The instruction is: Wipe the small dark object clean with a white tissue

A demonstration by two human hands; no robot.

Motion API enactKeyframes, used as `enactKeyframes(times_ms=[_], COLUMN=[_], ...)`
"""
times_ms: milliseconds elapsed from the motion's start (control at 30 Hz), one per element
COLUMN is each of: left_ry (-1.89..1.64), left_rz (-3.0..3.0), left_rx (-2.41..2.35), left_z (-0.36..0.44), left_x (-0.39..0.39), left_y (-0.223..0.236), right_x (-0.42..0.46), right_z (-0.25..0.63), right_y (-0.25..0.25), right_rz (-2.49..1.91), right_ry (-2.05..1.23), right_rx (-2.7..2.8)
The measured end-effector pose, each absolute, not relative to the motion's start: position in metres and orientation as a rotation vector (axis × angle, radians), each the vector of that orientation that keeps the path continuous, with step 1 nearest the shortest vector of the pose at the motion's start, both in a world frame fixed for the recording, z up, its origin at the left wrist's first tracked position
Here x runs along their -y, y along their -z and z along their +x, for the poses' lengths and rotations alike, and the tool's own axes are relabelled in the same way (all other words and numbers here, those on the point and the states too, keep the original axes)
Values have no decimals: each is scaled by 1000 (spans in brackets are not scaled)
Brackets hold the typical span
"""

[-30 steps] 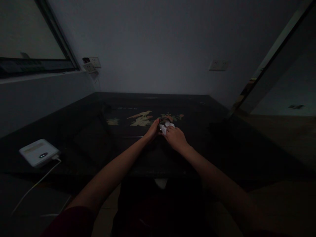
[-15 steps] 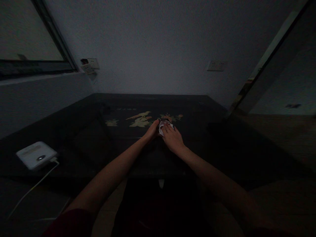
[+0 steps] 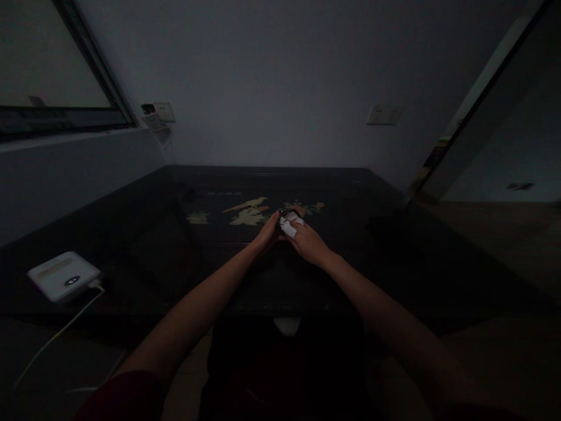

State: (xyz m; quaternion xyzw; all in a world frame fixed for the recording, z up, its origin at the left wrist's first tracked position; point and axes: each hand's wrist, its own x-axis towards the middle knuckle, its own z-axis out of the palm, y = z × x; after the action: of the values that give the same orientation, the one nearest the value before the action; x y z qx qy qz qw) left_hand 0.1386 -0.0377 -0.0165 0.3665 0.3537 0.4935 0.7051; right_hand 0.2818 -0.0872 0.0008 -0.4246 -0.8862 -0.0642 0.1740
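Observation:
The room is very dim. Both my hands meet over the middle of a dark table [image 3: 350,263] with a painted bird-and-flower pattern [image 3: 249,211]. My left hand [image 3: 267,231] is curled around a small dark object [image 3: 284,212] that I cannot make out. My right hand [image 3: 309,241] is closed on a crumpled white cloth or tissue [image 3: 289,225] and presses it against that object. The fingertips of both hands touch each other there.
A white box-shaped device [image 3: 62,276] with a white cable [image 3: 56,334] lies at the table's left end. Wall sockets [image 3: 158,112] sit in the left corner, another socket plate [image 3: 384,114] on the far wall. A window [image 3: 48,70] is at the left.
My right hand with the white cloth has shifted slightly back and forth over the dark object. My left hand has stayed in place.

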Motion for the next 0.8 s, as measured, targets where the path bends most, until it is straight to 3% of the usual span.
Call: enactKeyframes(times_ms=[300, 800], left_ry=[-1112, -1073], left_rz=[829, 890], left_rx=[-777, -767], left_z=[139, 140], left_x=[40, 34], left_y=[16, 22], right_x=[101, 104], right_z=[277, 265], right_y=[-19, 0], right_rz=[-1368, -1456], right_ry=[300, 420], right_rx=[2563, 2379])
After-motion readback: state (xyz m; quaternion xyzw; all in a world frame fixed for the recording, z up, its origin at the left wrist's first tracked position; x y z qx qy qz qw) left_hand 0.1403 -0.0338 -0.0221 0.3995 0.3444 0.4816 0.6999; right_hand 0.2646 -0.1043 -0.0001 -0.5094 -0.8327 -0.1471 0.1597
